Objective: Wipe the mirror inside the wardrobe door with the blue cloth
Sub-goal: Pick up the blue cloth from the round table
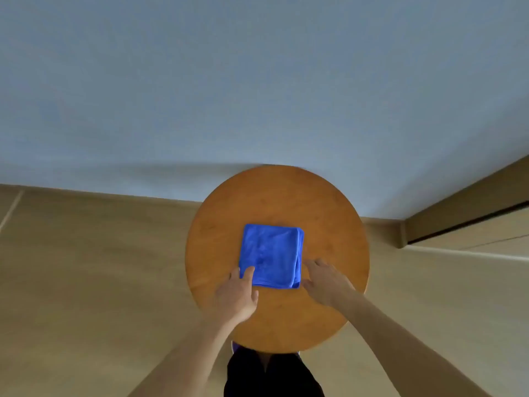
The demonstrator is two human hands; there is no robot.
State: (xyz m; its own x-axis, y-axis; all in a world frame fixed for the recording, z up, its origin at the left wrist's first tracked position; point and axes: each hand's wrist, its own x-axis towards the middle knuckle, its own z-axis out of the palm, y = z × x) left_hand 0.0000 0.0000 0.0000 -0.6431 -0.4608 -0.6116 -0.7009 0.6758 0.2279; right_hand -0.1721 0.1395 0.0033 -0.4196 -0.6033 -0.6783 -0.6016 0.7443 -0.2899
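A blue cloth (270, 255), folded into a square, lies flat on a round wooden table (329, 224). My left hand (239, 293) reaches its near left corner, with a fingertip resting on the cloth's edge. My right hand (326, 282) is at the cloth's near right corner, fingers spread and touching the table beside it. Neither hand grips the cloth. No mirror or wardrobe door shows in this view.
The table stands against a pale blue-grey wall (229, 81). Light wooden floor (86, 253) lies all around it. A wooden panel with a dark gap (469, 222) runs along the right side.
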